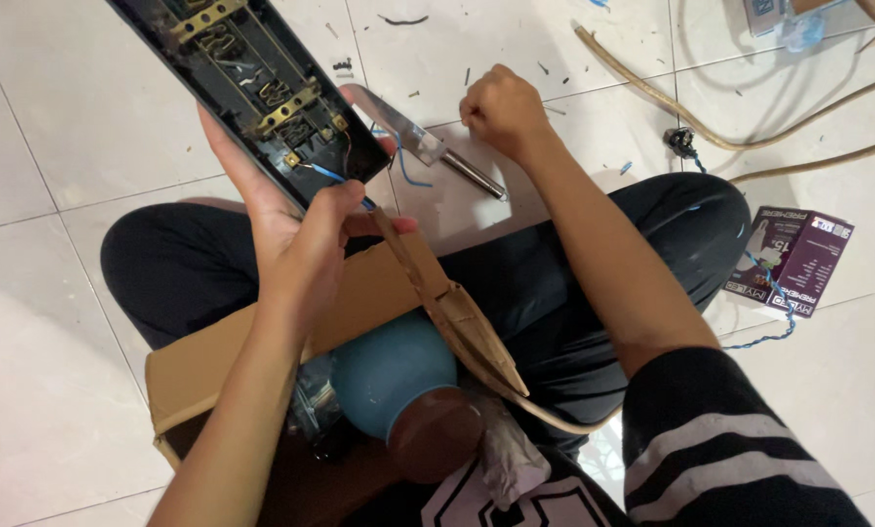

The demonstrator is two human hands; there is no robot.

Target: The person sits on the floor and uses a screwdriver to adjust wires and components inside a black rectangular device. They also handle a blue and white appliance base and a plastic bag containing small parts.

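My left hand [296, 229] grips the near end of an opened black power strip [247, 83], whose brass contact strips and a blue wire [330, 174] show inside. The strip is tilted up toward the upper left. My right hand [501, 105] rests on the white tiled floor with its fingers curled closed, right beside a knife [428, 146] with a shiny blade and metal handle. Whether it pinches something small I cannot tell. I sit cross-legged in black trousers.
A tan bag with a strap [447, 303] lies on my lap over a blue bottle with a brown cap [403, 390]. A purple box [796, 259] and twisted blue wire [764, 337] lie at the right. Beige cables [711, 137] and wire scraps litter the floor.
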